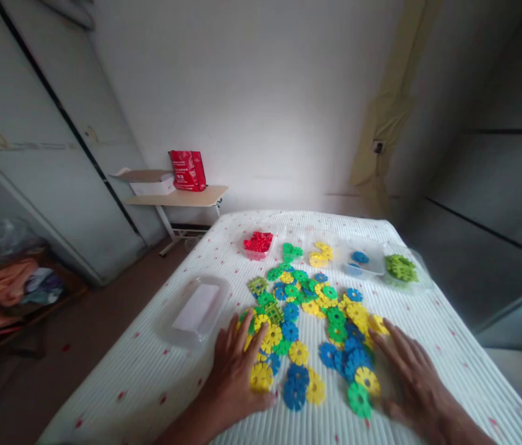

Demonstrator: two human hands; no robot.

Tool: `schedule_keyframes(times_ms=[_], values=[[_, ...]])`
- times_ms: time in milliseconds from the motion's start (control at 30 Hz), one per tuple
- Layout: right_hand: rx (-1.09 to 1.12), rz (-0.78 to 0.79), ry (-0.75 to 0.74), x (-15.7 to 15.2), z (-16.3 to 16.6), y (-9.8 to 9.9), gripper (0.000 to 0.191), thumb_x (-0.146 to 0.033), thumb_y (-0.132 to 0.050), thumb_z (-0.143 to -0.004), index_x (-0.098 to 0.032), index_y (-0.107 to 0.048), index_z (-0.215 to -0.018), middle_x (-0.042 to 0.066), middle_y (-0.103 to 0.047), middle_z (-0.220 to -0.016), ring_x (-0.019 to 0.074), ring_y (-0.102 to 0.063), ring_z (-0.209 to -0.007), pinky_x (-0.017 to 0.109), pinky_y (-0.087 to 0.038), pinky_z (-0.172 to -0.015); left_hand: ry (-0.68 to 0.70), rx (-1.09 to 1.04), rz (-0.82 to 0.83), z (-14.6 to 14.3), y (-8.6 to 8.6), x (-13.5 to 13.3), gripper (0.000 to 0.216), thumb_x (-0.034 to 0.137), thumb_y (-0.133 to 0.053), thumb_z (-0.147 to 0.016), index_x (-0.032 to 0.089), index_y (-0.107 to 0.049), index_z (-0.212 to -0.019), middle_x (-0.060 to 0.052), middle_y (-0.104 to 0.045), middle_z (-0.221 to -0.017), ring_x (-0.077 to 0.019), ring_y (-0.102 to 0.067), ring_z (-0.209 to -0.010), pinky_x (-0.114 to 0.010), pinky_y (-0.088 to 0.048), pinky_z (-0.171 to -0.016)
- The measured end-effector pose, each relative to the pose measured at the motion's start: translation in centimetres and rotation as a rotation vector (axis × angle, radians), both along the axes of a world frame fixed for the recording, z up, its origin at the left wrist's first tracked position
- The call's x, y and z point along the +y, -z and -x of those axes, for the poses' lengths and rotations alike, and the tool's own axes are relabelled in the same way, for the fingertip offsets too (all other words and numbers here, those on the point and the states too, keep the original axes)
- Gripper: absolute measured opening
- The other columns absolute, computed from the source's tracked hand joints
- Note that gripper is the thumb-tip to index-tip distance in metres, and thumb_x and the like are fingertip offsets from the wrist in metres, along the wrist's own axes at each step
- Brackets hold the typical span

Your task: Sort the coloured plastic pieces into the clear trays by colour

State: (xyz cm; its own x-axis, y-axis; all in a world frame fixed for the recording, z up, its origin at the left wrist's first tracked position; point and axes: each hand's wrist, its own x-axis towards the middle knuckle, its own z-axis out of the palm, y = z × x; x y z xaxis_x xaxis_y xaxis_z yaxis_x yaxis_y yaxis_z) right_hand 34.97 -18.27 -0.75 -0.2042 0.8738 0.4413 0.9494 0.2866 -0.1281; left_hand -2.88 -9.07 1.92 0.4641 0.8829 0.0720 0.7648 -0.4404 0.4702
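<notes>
A heap of flat plastic snowflake discs in yellow, blue and green lies spread on a white ribbed bed cover. My left hand rests flat at the heap's left edge, fingers stretched out, touching yellow discs. At the right edge my right hand lies flat too, fingers spread, beside a yellow disc and a green one. Neither hand holds anything.
Clear trays stand at the far end: red pieces, green, yellow, blue, light green. An empty clear box lies at left. A small table with a red bag stands beyond the bed.
</notes>
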Motion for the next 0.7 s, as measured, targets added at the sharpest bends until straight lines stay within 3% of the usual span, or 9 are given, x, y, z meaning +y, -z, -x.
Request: schedule_keyframes(times_ms=[100, 267, 367, 467, 567, 700], values=[[0.017, 0.015, -0.021, 1.6, 0.8, -0.5, 0.09, -0.054, -0.062, -0.071, -0.03, -0.019, -0.146, 0.011, -0.025, -0.15, 0.0405, -0.03, -0.131, 0.059, -0.036, -0.097, -0.049, 0.009, -0.002, -1.3, 0.1, 0.7, 0.093, 0.04, -0.072, -0.057, 0.028, -0.033, -0.14, -0.011, -0.015, -0.152, -0.0408, -0.008, -0.138, -0.063, -0.009, -0.107], [0.125, 0.059, -0.144, 4.9, 3.8, -1.9, 0.068, -0.041, -0.055, -0.083, -0.024, -0.029, -0.143, 0.013, -0.04, -0.142, 0.0297, -0.036, -0.13, 0.048, -0.041, -0.1, 0.099, -0.119, -0.032, -3.8, 0.3, 1.2, 0.074, 0.03, -0.059, -0.072, 0.022, -0.032, -0.141, -0.011, -0.016, -0.152, -0.0341, -0.013, -0.139, -0.055, -0.018, -0.11], [0.215, 0.082, -0.183, 6.4, 5.4, -2.6, 0.054, -0.035, -0.051, -0.086, -0.023, -0.039, -0.137, 0.012, -0.046, -0.136, 0.026, -0.041, -0.127, 0.044, -0.041, -0.101, 0.151, -0.258, -0.057, -6.1, 0.5, 1.4, 0.069, 0.017, -0.052, -0.072, 0.02, -0.035, -0.139, -0.011, -0.023, -0.15, -0.0301, -0.018, -0.138, -0.051, -0.022, -0.111], [0.342, 0.121, -0.136, 7.1, 6.1, -3.3, 0.042, -0.032, -0.047, -0.087, -0.024, -0.048, -0.128, 0.01, -0.056, -0.125, 0.024, -0.052, -0.116, 0.041, -0.046, -0.097, 0.181, -0.422, -0.05, -7.9, 0.3, 1.6, 0.069, 0.01, -0.049, -0.068, 0.022, -0.041, -0.135, -0.009, -0.039, -0.141, -0.0263, -0.032, -0.132, -0.047, -0.029, -0.11], [0.409, 0.1, -0.082, 7.4, 6.0, -4.3, 0.036, -0.032, -0.046, -0.086, -0.023, -0.053, -0.119, 0.009, -0.061, -0.114, 0.0243, -0.058, -0.107, 0.041, -0.05, -0.09, 0.123, -0.539, -0.045, -8.6, -0.2, 2.0, 0.056, 0.014, -0.052, -0.069, 0.024, -0.052, -0.125, -0.009, -0.056, -0.124, -0.0248, -0.049, -0.118, -0.044, -0.038, -0.104], [0.331, 0.031, -0.165, 8.4, 6.3, -5.7, 0.037, -0.027, -0.048, -0.083, -0.02, -0.054, -0.119, 0.011, -0.06, -0.115, 0.026, -0.053, -0.111, 0.045, -0.045, -0.093, -0.028, -0.662, -0.028, -8.2, -1.5, 3.4, 0.033, 0.019, -0.051, -0.074, 0.023, -0.063, -0.105, -0.007, -0.067, -0.1, -0.0212, -0.059, -0.098, -0.038, -0.046, -0.093]])
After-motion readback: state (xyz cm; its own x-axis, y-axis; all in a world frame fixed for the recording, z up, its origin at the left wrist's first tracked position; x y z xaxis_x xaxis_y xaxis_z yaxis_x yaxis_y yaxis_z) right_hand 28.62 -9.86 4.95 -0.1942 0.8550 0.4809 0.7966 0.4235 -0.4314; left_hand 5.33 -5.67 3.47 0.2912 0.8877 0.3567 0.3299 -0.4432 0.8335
